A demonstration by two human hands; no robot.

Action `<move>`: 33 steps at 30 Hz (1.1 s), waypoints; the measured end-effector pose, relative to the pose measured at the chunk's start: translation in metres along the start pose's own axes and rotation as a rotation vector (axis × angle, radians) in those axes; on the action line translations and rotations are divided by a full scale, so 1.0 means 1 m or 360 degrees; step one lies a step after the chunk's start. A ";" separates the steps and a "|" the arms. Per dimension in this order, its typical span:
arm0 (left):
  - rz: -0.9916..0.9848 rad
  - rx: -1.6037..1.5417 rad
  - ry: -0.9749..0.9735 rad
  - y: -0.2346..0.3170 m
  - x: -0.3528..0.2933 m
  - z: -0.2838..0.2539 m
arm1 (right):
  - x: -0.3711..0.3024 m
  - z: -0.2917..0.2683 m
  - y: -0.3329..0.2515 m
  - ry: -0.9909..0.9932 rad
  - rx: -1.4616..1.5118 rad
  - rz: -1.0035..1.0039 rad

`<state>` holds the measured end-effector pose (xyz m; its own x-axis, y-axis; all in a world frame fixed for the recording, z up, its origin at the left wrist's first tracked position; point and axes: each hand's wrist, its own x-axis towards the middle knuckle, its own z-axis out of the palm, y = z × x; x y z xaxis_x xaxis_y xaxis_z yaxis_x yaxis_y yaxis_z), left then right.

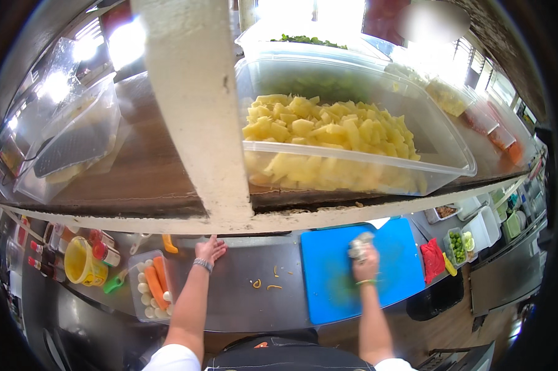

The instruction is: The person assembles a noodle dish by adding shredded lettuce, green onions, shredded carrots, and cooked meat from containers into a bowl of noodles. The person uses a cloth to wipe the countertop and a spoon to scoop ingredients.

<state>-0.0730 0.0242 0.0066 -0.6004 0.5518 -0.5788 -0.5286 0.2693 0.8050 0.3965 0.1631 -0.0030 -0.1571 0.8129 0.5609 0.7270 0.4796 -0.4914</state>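
Note:
My right hand (367, 267) is closed around a crumpled, greyish-white cloth (359, 245), somewhat blurred, over the blue cutting board (325, 284). A dull wet-looking stain marks the board below the hand. Fingers apart and empty, my left hand (211, 250) rests at the back of the metal counter (229, 303), close under the shelf edge. Beside my left forearm stands a clear plastic tub (138, 306) with carrots (154, 286) and several round white pieces. A few thin orange-yellow peel scraps (274, 286) lie between the tub and the board.
Above the counter runs a shelf with a white post (189, 111) and a large tub of cut yellow chunks (334, 130). A yellow bucket (84, 263), jars and a green-handled tool (115, 282) stand left. Right of the board are a red cloth (432, 261) and small containers (456, 246).

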 end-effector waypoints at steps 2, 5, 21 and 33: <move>0.0136 -0.0058 0.0258 -0.009 0.014 0.020 | -0.008 0.026 -0.048 -0.0233 0.0252 -0.0146; 0.0158 0.0085 0.0516 -0.013 0.030 0.035 | 0.020 0.055 -0.071 -0.0412 0.0592 0.0010; 0.0284 -0.1053 0.0304 -0.035 0.029 0.077 | 0.214 0.150 -0.004 -0.1204 0.0525 0.0152; 0.0864 -0.1532 0.0929 -0.111 -0.319 -0.032 | 0.231 0.302 -0.213 -0.1593 0.0476 -0.1127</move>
<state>0.1581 -0.2068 0.0974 -0.9242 -0.0877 -0.3717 -0.2058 -0.7054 0.6783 0.0032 0.3480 0.0299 -0.9808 0.1791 0.0778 0.1179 0.8609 -0.4950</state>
